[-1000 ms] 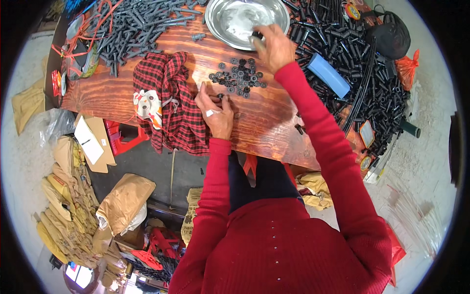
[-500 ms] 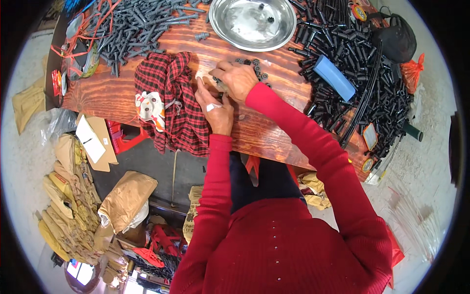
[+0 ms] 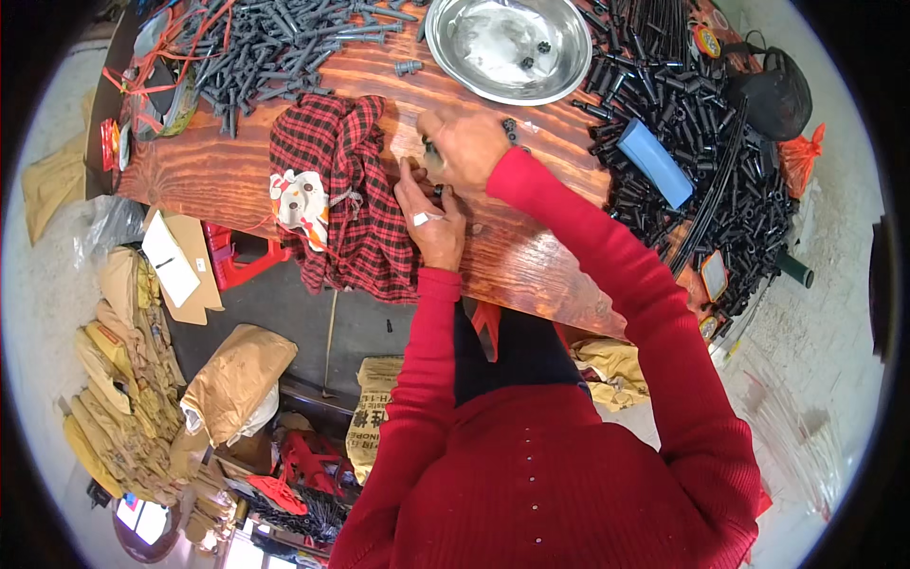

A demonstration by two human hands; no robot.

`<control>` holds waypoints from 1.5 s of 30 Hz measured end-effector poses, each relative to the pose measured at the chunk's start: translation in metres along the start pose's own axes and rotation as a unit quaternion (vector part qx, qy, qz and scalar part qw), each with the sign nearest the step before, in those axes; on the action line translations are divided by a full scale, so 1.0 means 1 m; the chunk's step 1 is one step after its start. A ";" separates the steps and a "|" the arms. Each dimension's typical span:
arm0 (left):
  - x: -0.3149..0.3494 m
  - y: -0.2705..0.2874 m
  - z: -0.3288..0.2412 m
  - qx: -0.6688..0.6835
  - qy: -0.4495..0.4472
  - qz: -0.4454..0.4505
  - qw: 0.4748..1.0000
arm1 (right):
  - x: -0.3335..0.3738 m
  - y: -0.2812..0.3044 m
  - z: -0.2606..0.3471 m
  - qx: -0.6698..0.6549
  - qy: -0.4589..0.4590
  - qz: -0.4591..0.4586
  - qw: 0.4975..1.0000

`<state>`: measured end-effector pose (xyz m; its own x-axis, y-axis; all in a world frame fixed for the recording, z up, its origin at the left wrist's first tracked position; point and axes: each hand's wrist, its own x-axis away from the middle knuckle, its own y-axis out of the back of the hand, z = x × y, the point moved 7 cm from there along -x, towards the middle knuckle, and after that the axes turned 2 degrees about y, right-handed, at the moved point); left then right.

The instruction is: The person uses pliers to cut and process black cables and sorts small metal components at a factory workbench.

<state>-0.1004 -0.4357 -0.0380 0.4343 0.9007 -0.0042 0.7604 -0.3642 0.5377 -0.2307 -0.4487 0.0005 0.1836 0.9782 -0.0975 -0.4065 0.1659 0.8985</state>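
Note:
My left hand (image 3: 434, 226) rests at the table edge beside a checked cloth. A small black part (image 3: 439, 192) shows between its thumb and fingers, and white tape covers part of the hand. Just beyond it, my right hand (image 3: 466, 150) is bent over the wood with curled fingers. Something dark shows under those fingertips, too covered to make out. Several small round black parts (image 3: 510, 131) lie by the right wrist, partly hidden by it. Farther off stands a steel bowl (image 3: 445, 71) with a few small black parts inside.
Grey bolt-like pieces (image 3: 275, 47) are heaped at the far left, with a loose one (image 3: 408, 67) nearby. Black tubular parts (image 3: 654, 104) pile up on the right under a blue block (image 3: 656, 163). The red checked cloth (image 3: 332, 142) hangs over the front edge.
My right hand has shifted slightly over the small parts, covering more of them. The left hand has drawn a little nearer to me. The view has moved slightly.

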 end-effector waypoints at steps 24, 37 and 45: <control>0.010 -0.008 0.013 0.041 0.012 0.023 0.999 | 0.020 -0.015 -0.024 0.051 0.052 0.066 0.995; 0.017 -0.012 0.015 -0.001 -0.056 -0.036 0.998 | 0.018 0.015 -0.045 -0.170 -0.079 0.051 0.981; 0.017 -0.011 0.014 -0.007 -0.047 -0.034 0.998 | 0.010 0.110 -0.085 0.026 -0.122 -0.146 0.981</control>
<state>-0.0945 -0.4195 -0.0552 0.4263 0.8967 -0.1193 0.7827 -0.2995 0.5456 -0.3498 -0.4099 0.0620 0.4975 0.8291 -0.2551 -0.2590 0.4226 0.8685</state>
